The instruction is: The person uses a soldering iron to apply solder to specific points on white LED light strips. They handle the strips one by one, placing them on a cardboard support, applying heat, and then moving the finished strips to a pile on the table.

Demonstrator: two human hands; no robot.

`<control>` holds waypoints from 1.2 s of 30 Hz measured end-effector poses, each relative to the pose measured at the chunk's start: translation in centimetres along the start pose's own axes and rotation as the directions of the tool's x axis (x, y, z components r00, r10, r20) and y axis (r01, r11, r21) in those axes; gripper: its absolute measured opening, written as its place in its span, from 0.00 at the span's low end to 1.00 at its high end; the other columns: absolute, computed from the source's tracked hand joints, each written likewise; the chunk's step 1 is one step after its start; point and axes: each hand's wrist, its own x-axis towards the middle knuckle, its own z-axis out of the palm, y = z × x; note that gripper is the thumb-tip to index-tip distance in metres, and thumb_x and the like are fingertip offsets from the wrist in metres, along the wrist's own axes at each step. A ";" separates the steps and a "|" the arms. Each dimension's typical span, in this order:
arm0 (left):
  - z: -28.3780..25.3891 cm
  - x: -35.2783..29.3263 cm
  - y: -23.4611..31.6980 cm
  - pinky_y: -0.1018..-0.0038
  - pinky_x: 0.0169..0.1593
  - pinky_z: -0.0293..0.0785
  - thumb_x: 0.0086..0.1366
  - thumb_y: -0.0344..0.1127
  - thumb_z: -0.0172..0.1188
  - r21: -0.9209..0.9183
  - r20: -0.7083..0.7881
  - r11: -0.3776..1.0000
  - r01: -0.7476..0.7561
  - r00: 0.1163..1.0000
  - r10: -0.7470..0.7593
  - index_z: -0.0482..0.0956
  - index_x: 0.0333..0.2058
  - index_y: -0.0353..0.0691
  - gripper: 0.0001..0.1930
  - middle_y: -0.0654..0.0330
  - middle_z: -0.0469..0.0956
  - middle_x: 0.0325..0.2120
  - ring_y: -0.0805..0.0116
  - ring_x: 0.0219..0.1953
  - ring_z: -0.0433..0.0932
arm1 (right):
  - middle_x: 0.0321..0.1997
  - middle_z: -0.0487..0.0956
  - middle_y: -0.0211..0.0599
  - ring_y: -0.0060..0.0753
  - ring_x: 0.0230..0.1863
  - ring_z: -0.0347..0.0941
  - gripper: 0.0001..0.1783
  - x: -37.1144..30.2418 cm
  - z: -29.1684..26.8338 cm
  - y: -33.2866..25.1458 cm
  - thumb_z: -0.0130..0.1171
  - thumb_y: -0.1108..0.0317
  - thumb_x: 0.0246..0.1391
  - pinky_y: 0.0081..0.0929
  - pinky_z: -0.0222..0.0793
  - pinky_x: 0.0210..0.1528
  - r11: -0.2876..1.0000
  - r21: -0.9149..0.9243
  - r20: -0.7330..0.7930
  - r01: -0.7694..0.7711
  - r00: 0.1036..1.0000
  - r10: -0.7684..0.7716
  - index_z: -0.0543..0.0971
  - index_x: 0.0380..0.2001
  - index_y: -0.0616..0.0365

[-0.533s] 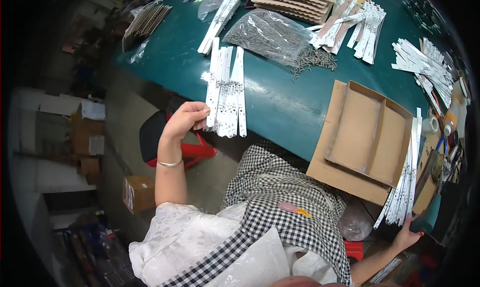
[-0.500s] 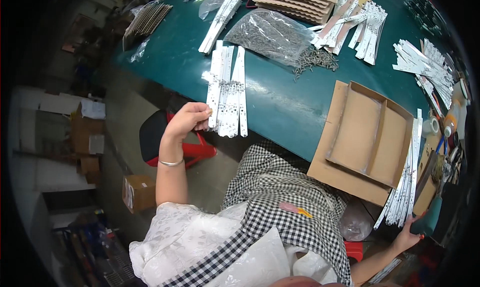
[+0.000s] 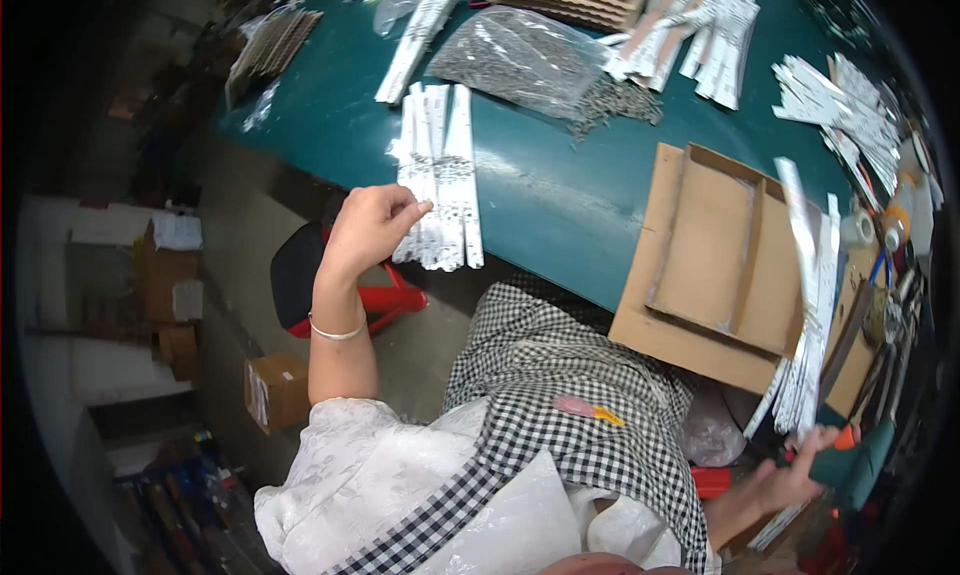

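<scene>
Pinching the near end of the white card strips [image 3: 440, 175] on the green table [image 3: 560, 195], the left hand [image 3: 368, 230] is needing an even grip, while the right hand [image 3: 790, 480] is grasping another strip bundle [image 3: 805, 315] at the table's near right edge.

White blouse, checked apron, silver bangle [image 3: 337, 331]

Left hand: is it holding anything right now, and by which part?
The left hand pinches the near end of the white strips on the green table, at their left edge, between thumb and fingers.
</scene>
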 end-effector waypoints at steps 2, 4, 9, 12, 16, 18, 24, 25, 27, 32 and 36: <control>1.3 0.8 3.5 0.72 0.25 0.68 0.59 0.33 0.64 -0.044 -0.059 0.993 -0.107 0.993 0.104 0.81 0.28 0.31 0.09 0.56 0.74 0.15 0.73 0.18 0.71 | 0.35 0.72 0.35 0.19 0.28 0.65 0.30 -1.9 2.4 1.2 0.55 0.87 0.46 0.16 0.62 0.26 0.996 -0.087 -0.070 -0.029 0.997 0.023 0.66 0.56 0.69; 3.0 2.0 6.2 0.73 0.27 0.69 0.57 0.32 0.66 -0.009 -0.082 0.955 -0.297 0.952 0.295 0.81 0.29 0.32 0.08 0.55 0.76 0.17 0.69 0.19 0.72 | 0.35 0.72 0.35 0.20 0.28 0.66 0.28 -3.4 4.5 1.4 0.55 0.85 0.49 0.17 0.66 0.28 0.997 -0.070 0.012 -0.024 1.000 0.025 0.67 0.56 0.69; 7.9 9.4 10.1 0.64 0.33 0.73 0.55 0.39 0.67 0.114 -0.026 0.930 -0.349 0.935 0.354 0.83 0.29 0.36 0.11 0.51 0.80 0.23 0.54 0.27 0.79 | 0.47 0.73 0.41 0.24 0.33 0.71 0.29 -6.4 3.7 4.4 0.55 0.81 0.56 0.20 0.71 0.34 0.975 -0.190 0.212 0.119 0.974 -0.078 0.61 0.61 0.70; 10.2 11.2 10.5 0.58 0.38 0.75 0.53 0.44 0.68 0.137 0.001 0.972 -0.189 0.982 0.190 0.83 0.28 0.39 0.14 0.49 0.81 0.26 0.48 0.34 0.80 | 0.46 0.73 0.40 0.25 0.36 0.70 0.30 -7.2 1.9 6.5 0.54 0.78 0.58 0.22 0.70 0.40 0.944 -0.210 0.465 0.256 0.875 -0.133 0.58 0.62 0.70; 11.6 12.9 10.0 0.59 0.39 0.75 0.51 0.43 0.70 0.084 -0.019 0.978 -0.193 0.981 0.195 0.82 0.27 0.38 0.13 0.49 0.81 0.26 0.48 0.34 0.80 | 0.44 0.71 0.38 0.24 0.38 0.67 0.32 -7.3 2.9 5.1 0.55 0.80 0.57 0.23 0.66 0.42 0.906 -0.220 0.649 0.363 0.748 -0.142 0.57 0.63 0.69; 11.7 13.2 9.5 0.59 0.39 0.75 0.50 0.41 0.70 0.000 0.008 0.982 -0.188 0.982 0.188 0.82 0.27 0.38 0.13 0.49 0.81 0.26 0.48 0.33 0.80 | 0.40 0.68 0.33 0.22 0.37 0.66 0.35 -7.5 2.7 5.0 0.56 0.84 0.53 0.22 0.67 0.42 0.982 -0.150 0.662 0.117 0.750 0.012 0.58 0.63 0.67; 11.6 12.7 10.0 0.59 0.40 0.75 0.50 0.35 0.70 0.033 0.009 0.976 -0.216 0.976 0.216 0.82 0.26 0.37 0.09 0.47 0.81 0.25 0.47 0.32 0.80 | 0.39 0.68 0.32 0.20 0.34 0.64 0.38 -7.8 2.7 2.9 0.56 0.89 0.48 0.20 0.70 0.39 0.988 -0.007 0.517 -0.154 0.845 0.135 0.57 0.63 0.66; 11.8 12.6 10.0 0.59 0.40 0.75 0.50 0.34 0.69 0.047 0.001 0.977 -0.209 0.978 0.209 0.81 0.26 0.36 0.09 0.46 0.80 0.25 0.46 0.33 0.80 | 0.41 0.69 0.33 0.20 0.34 0.65 0.39 -7.5 3.0 2.9 0.57 0.89 0.48 0.20 0.70 0.40 0.997 0.015 0.512 -0.081 0.856 0.062 0.58 0.63 0.66; 11.9 12.6 9.8 0.62 0.37 0.75 0.50 0.34 0.69 0.068 -0.040 0.970 -0.234 0.971 0.237 0.81 0.25 0.37 0.08 0.50 0.80 0.22 0.51 0.29 0.80 | 0.42 0.70 0.34 0.20 0.35 0.66 0.38 -7.5 4.1 3.0 0.58 0.88 0.48 0.20 0.69 0.40 0.998 -0.008 0.478 -0.068 0.876 0.063 0.59 0.63 0.67; 12.2 12.1 9.3 0.63 0.36 0.75 0.49 0.31 0.66 0.038 -0.105 0.965 -0.259 0.959 0.262 0.80 0.24 0.37 0.05 0.51 0.80 0.22 0.53 0.28 0.80 | 0.42 0.74 0.34 0.19 0.34 0.68 0.36 -7.7 3.0 5.4 0.60 0.86 0.49 0.18 0.69 0.37 0.993 -0.097 0.439 0.060 0.898 -0.012 0.61 0.62 0.67; 11.2 11.7 9.4 0.64 0.36 0.76 0.48 0.28 0.61 -0.037 -0.120 0.964 -0.262 0.959 0.256 0.81 0.25 0.36 0.04 0.52 0.80 0.22 0.53 0.28 0.80 | 0.39 0.74 0.34 0.19 0.26 0.67 0.36 -7.2 2.1 4.7 0.60 0.81 0.51 0.17 0.66 0.25 0.999 -0.008 0.289 -0.044 0.956 0.044 0.60 0.63 0.67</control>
